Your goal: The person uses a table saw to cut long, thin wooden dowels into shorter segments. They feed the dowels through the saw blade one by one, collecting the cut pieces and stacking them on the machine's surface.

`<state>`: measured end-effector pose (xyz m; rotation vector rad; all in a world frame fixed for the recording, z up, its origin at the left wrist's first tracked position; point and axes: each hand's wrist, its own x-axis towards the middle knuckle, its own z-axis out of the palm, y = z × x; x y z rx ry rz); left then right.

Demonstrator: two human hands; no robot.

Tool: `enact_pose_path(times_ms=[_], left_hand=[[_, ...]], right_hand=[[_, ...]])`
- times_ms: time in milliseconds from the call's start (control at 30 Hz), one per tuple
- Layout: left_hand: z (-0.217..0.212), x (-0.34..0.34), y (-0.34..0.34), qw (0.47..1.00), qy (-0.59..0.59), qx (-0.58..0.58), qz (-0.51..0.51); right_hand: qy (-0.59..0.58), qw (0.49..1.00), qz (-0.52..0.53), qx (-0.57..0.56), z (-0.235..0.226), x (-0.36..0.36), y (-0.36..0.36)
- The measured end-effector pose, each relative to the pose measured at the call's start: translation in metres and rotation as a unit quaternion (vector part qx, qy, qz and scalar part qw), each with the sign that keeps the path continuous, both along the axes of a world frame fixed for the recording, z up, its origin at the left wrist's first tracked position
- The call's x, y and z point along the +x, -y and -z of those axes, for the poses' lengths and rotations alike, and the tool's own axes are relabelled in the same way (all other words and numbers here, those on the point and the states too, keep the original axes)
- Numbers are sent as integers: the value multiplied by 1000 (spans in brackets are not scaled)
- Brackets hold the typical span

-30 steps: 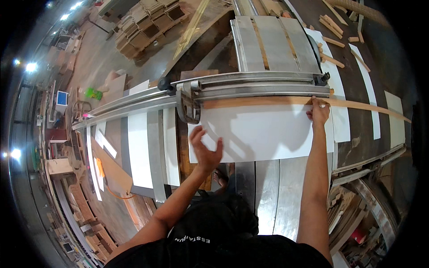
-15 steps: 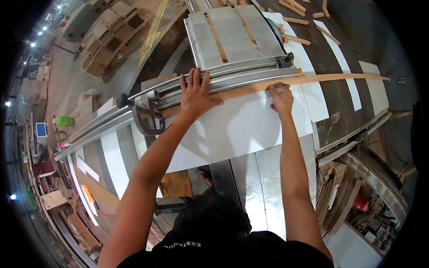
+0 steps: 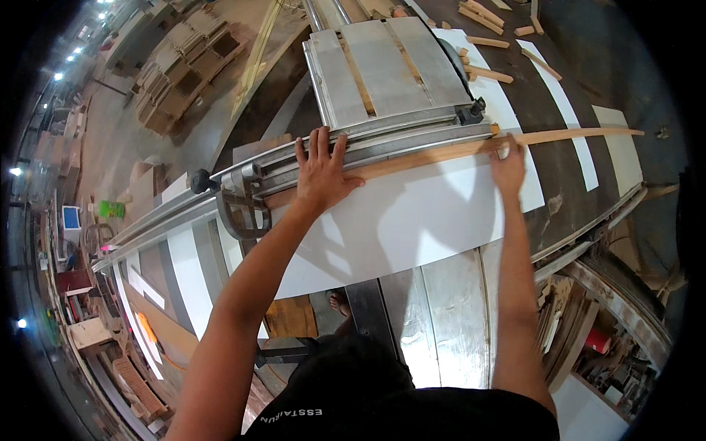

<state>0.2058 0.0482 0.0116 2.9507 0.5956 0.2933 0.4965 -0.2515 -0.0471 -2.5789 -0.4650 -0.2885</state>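
Observation:
A long wooden strip (image 3: 434, 153) lies along the metal fence (image 3: 390, 148), its far right end reaching over the dark table. My left hand (image 3: 322, 176) rests open, fingers spread over the fence and the thumb along the strip's near edge. Further right, my right hand (image 3: 509, 165) is closed at the strip, its fingers curled around the near edge; the fingertips are partly hidden. Beneath both arms is a white board (image 3: 360, 235) that carries the shadows of my hands.
Beyond the fence stands a slotted metal sliding table (image 3: 390, 70). A metal clamp frame (image 3: 243, 198) is left of my left hand. Several short wood offcuts (image 3: 489, 73) lie at the far right on the dark tabletop (image 3: 562, 173). Stacked cartons (image 3: 184, 66) stand far left.
My right hand has slid to the right along the wooden strip. My left hand keeps its place on the fence. The view has shifted slightly.

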Motion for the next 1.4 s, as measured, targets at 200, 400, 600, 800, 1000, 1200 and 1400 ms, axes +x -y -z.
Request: enact_pose_path(times_ms=[200, 400, 600, 800, 1000, 1200, 1400], left_hand=[[3, 1, 1, 1000, 4, -2, 1], [13, -4, -6, 999, 45, 14, -3], [-2, 1, 2, 1000, 0, -12, -4], [-7, 3, 5, 999, -17, -19, -27], [-5, 1, 4, 1000, -7, -14, -20], [-3, 2, 5, 1000, 6, -11, -17], [1, 2, 3, 999, 28, 5, -15]], right_hand=[[-39, 943, -209, -257, -39, 67, 31], [23, 941, -191, -279, -47, 51, 26], [-7, 962, -220, -160, -29, 60, 52], [-63, 938, -289, -179, -36, 84, 50], [-137, 926, -256, -240, -59, 89, 36], [-30, 964, -192, -182, -35, 70, 49], [-3, 976, -188, -108, -27, 65, 50]])
